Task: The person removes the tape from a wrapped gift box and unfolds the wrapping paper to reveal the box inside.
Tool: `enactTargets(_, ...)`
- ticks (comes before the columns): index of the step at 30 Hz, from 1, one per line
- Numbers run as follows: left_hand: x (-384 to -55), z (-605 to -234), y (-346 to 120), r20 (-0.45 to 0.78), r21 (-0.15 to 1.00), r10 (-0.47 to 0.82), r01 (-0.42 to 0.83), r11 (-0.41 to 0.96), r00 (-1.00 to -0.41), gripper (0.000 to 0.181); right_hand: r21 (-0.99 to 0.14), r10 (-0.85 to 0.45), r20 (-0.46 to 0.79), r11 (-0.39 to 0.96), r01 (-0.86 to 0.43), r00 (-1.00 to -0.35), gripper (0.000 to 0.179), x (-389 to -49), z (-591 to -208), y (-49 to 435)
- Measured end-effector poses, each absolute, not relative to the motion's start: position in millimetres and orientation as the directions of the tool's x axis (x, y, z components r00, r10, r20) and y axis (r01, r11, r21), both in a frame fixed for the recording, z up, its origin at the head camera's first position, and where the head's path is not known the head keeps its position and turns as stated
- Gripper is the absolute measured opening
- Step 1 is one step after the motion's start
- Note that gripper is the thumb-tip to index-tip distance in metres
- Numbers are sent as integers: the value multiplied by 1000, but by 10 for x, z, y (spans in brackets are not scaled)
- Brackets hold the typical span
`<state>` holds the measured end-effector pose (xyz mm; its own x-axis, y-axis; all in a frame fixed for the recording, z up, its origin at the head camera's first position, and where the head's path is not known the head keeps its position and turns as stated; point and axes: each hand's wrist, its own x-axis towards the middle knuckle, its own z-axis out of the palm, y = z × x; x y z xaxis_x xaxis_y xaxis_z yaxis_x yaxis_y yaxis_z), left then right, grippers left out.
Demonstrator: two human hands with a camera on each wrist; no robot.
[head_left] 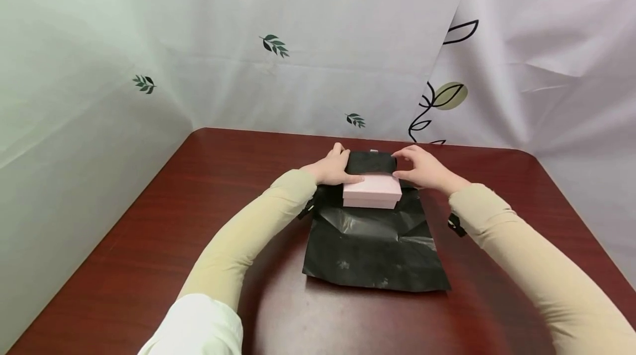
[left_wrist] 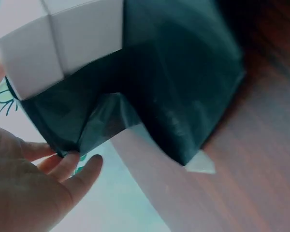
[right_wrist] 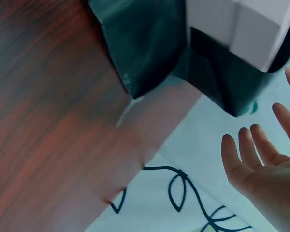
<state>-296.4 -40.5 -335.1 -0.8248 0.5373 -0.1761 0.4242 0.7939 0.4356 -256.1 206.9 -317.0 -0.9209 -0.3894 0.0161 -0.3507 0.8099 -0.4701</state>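
A pale pink lidded box sits on a creased sheet of black paper. The sheet's far end rises behind the box as a dark flap. At the box's left, my left hand holds the flap's edge, thumb laid forward along the lid and fingers behind the paper. Its fingertips meet the paper's edge in the left wrist view. My right hand is at the right side, fingers loosely bent, thumb by the lid's corner and index finger by the flap's corner. The right wrist view shows its other fingers apart from the paper.
The reddish-brown wooden table extends around the sheet. White hanging fabric with leaf prints stands behind the table's far edge and along both sides. A small white tag shows above the flap.
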Motion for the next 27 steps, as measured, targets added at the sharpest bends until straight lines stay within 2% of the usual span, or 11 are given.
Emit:
enactTargets(6, -2947, -3478, -468, -87, 498, 543, 435, 750, -835, 93, -442, -410, -9, 820, -364, -912, 54, -2617, -3304, 2047)
enactTargets(10, -2943, -3471, -546, -26, 524, 553, 460, 717, -833, 86, -436, -409, 14, 818, -374, -912, 52, -2616, -3319, 2027)
enactTargets(18, -2882, -3443, -644, 7, 569, 600, 497, 655, -800, 67, -441, -393, 56, 815, -376, -918, 44, -2594, -3317, 2029)
enactTargets(27, -2859, -3501, -659, 89, 557, 574, 518, 649, -814, 55, -439, -327, 191, 815, -378, -926, 28, -2617, -3325, 2028)
